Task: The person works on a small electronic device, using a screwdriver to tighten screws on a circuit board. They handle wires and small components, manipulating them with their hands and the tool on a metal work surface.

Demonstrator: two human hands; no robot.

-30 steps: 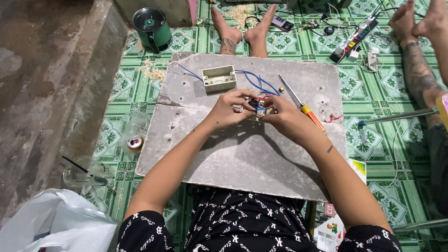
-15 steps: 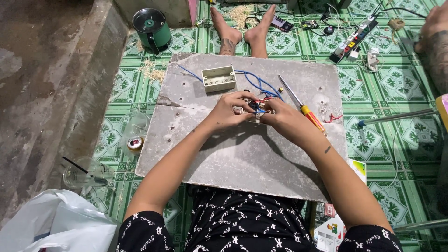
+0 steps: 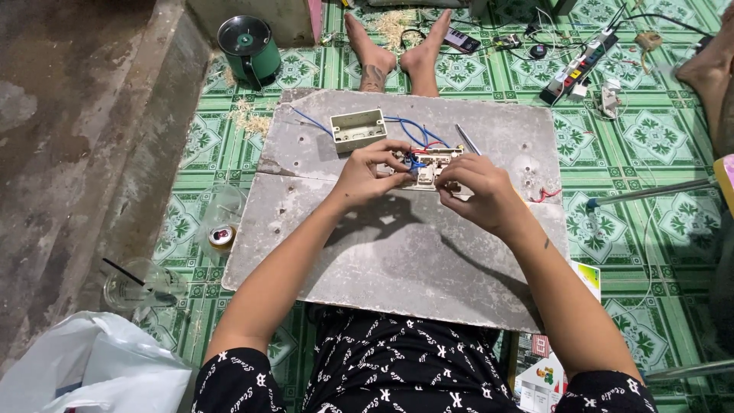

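Now turned broadside, switch plate (image 3: pixel 430 167) sits pinched between both hands' (image 3: pixel 367 176) (image 3: pixel 483 191) closed fingers.

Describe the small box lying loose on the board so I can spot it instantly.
Find the grey board on the green tiled floor. Near its far edge, just beyond the left hand, sits a cream rectangular box, open on top, with blue wires running from it.

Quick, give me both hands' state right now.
Left hand: closed, pinching the left end of the white switch plate.
Right hand: closed, gripping the plate's right end.
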